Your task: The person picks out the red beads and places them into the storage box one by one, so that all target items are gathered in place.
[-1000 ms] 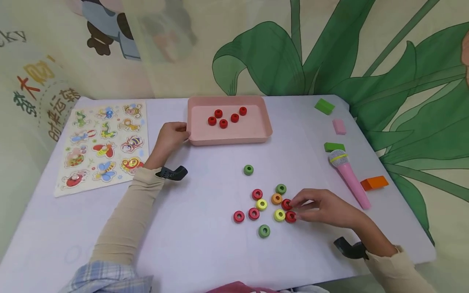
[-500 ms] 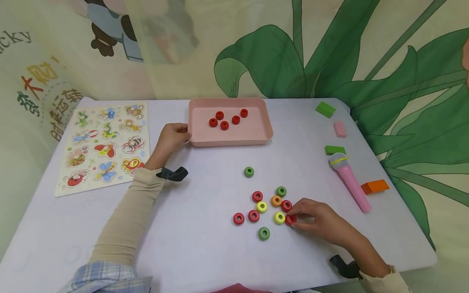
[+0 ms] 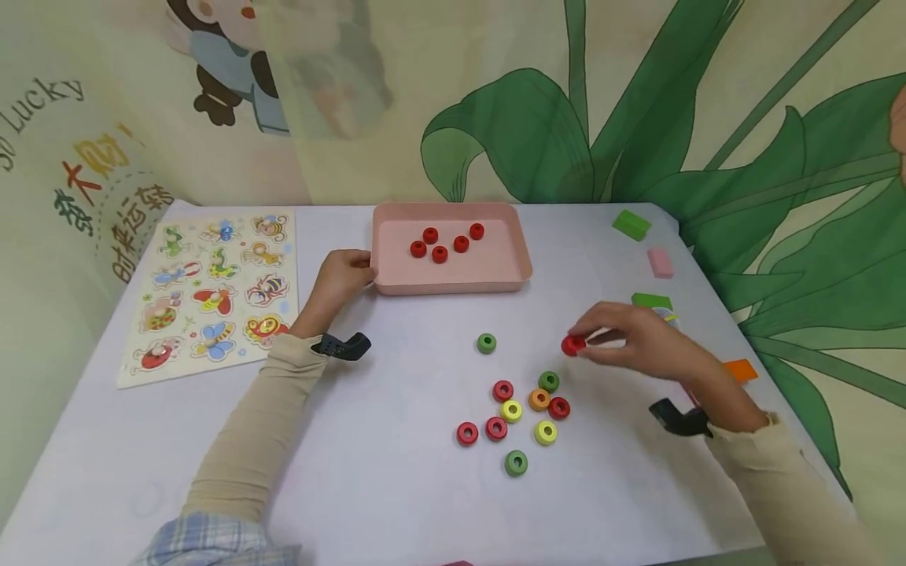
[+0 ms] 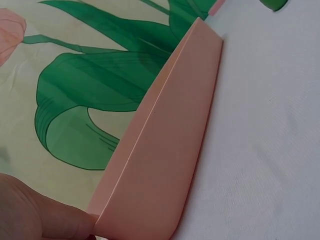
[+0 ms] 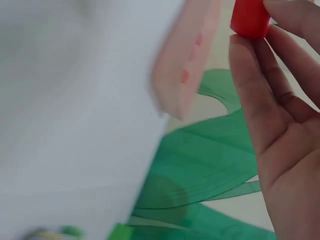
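My right hand (image 3: 640,339) pinches a red bead (image 3: 572,346) between thumb and fingertips, raised over the table. In the right wrist view the red bead (image 5: 250,19) looks like a short cylinder. My left hand (image 3: 343,281) holds the left end of a pink tray (image 3: 491,273), its thumb (image 4: 65,220) at the rim in the left wrist view. Inside the tray lie several red beads (image 3: 440,254). On the table below the right hand are loose ring-shaped beads: red (image 3: 496,428), yellow (image 3: 546,432), green (image 3: 516,463) and one orange (image 3: 539,400).
At left lies an insect picture board (image 3: 212,299). Along the right side are green blocks (image 3: 631,225), a pink block (image 3: 661,262) and an orange block (image 3: 741,370). A toy microphone (image 3: 667,316) is mostly hidden behind the right hand. A printed curtain (image 3: 510,126) hangs behind the table.
My right hand has taken a red bead from beside a yellow one and lifted it away from the group towards the tray's side of the table. The left hand stays at the tray.
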{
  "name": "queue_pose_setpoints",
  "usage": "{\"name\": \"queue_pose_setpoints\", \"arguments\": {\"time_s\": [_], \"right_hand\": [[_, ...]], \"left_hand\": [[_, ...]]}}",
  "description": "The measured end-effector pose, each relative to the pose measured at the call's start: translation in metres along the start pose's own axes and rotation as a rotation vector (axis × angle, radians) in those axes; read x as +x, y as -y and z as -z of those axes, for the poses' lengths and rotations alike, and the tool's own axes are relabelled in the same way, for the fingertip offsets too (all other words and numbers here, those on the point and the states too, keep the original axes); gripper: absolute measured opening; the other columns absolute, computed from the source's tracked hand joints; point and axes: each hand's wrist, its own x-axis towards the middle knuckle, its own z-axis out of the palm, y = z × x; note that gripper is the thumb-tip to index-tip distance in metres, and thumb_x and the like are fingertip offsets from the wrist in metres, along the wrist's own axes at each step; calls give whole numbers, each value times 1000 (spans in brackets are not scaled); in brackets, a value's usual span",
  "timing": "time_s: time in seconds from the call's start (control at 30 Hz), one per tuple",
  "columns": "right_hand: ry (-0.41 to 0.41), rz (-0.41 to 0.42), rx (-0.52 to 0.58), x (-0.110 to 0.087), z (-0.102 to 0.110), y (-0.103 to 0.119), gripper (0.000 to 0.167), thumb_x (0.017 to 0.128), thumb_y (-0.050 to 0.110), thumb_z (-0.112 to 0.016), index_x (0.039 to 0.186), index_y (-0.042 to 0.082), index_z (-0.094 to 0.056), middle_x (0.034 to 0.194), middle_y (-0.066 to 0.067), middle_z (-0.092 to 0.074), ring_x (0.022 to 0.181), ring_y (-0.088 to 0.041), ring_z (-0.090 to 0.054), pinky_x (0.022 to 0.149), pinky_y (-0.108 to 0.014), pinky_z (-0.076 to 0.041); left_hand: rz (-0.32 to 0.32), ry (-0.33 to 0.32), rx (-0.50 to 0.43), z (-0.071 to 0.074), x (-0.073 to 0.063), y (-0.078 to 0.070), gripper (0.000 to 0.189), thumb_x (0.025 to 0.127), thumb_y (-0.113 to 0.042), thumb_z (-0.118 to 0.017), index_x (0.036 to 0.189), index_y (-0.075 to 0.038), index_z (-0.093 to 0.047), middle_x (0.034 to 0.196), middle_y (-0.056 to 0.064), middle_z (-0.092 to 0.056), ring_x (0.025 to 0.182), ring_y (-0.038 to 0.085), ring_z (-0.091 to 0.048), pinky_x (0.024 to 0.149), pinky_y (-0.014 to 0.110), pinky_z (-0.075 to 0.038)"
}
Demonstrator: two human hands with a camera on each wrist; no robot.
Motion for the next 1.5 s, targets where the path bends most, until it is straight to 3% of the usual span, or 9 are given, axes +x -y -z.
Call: {"name": "queue_pose_setpoints", "arguments": {"time_s": [0.13, 0.27, 0.47, 0.63, 0.9, 1.13, 1.3, 1.5], "right_hand": [[-9, 91, -28, 60, 28, -6, 28, 86, 1, -74, 113, 4, -71, 109, -6, -66, 98, -23, -62, 81, -31, -55], [12, 110, -24, 132, 40, -8, 27, 89, 6, -72, 115, 2, -71, 109, -9, -66, 100, -25, -63, 86, -35, -54], [44, 41, -17, 230, 24, -14, 28, 91, 13, -71, 117, 4, -71, 110, -8, -68, 100, -22, -63, 89, -37, -52], [60, -15, 19, 283, -1, -13, 28, 92, 15, -70, 118, 5, -70, 109, -7, -69, 100, -20, -62, 86, -32, -52], [136, -11, 46, 324, -38, -6, 25, 93, 14, -69, 116, 9, -72, 107, -4, -69, 98, -19, -62, 86, -29, -52], [154, -42, 23, 338, -54, -6, 24, 93, 15, -68, 116, 10, -72, 106, -3, -68, 99, -21, -58, 88, -32, -50], [186, -91, -5, 348, -61, -8, 25, 93, 18, -68, 117, 11, -71, 105, -4, -68, 95, -23, -56, 85, -32, -49], [194, -92, -12, 358, -66, -8, 26, 92, 22, -70, 116, 13, -71, 100, -4, -68, 87, -23, -58, 78, -32, -50]], "left_hand": [[-10, -14, 3, 0, -1, 4, 41, 92, -2, -56, 130, 12, -55, 119, 27, -63, 100, 28, -60, 84, 31, -49], [-10, -20, 13, -2, -3, 8, 40, 92, -2, -56, 129, 13, -56, 118, 28, -63, 99, 29, -60, 83, 30, -49], [-15, -8, -4, -12, -5, 12, 39, 91, -1, -57, 128, 13, -57, 115, 27, -64, 97, 29, -62, 82, 31, -50], [-23, -5, -7, -14, -7, 11, 39, 92, -1, -56, 128, 13, -56, 117, 27, -63, 99, 30, -62, 85, 35, -51], [-2, -11, -20, -13, -5, 15, 39, 93, -4, -56, 129, 11, -57, 118, 25, -63, 100, 30, -62, 87, 36, -51], [2, -15, -35, -13, -3, 15, 38, 93, -3, -57, 128, 10, -59, 118, 24, -65, 100, 29, -62, 87, 36, -51], [-13, -27, -23, -12, -2, 12, 38, 92, -3, -57, 128, 10, -59, 117, 24, -65, 99, 29, -63, 86, 36, -51], [-27, -42, 1, -7, 0, 9, 37, 92, -3, -56, 127, 11, -59, 116, 24, -65, 96, 27, -63, 83, 34, -52]]}}
